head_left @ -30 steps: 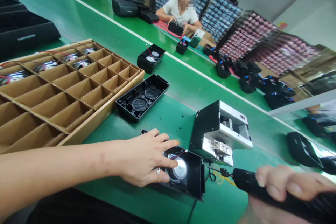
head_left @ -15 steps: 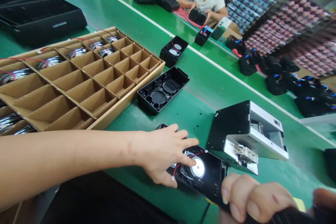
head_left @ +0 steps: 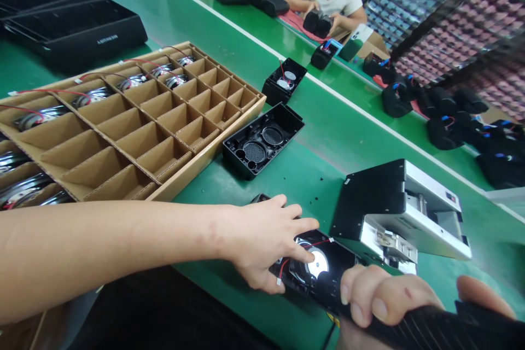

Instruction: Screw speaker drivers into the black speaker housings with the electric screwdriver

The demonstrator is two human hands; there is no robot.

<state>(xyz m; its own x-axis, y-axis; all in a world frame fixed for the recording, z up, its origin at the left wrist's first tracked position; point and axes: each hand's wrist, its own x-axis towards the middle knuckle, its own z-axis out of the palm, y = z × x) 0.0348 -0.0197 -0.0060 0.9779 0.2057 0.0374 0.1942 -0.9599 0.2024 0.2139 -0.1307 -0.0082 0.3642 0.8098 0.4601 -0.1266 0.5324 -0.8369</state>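
Note:
My left hand [head_left: 264, 240] rests on a black speaker housing [head_left: 332, 279] at the near edge of the green bench, fingers pressing on the round silver speaker driver [head_left: 318, 264] with red wires inside it. My right hand [head_left: 389, 298] is wrapped round the black ribbed handle of an electric screwdriver [head_left: 443, 331], held over the housing's right end. The tool's tip is hidden behind my fingers.
A black and silver screw feeder box [head_left: 404, 213] stands right of the housing. An empty black housing [head_left: 264, 139] and another with a driver [head_left: 285, 80] lie farther back. A cardboard divider tray [head_left: 123, 120] with speaker drivers lies at left. Across the belt a person handles black speakers.
My right hand has brought the screwdriver left from the bench's right side to over the housing. The view has shifted left and closer. My left hand stays on the driver.

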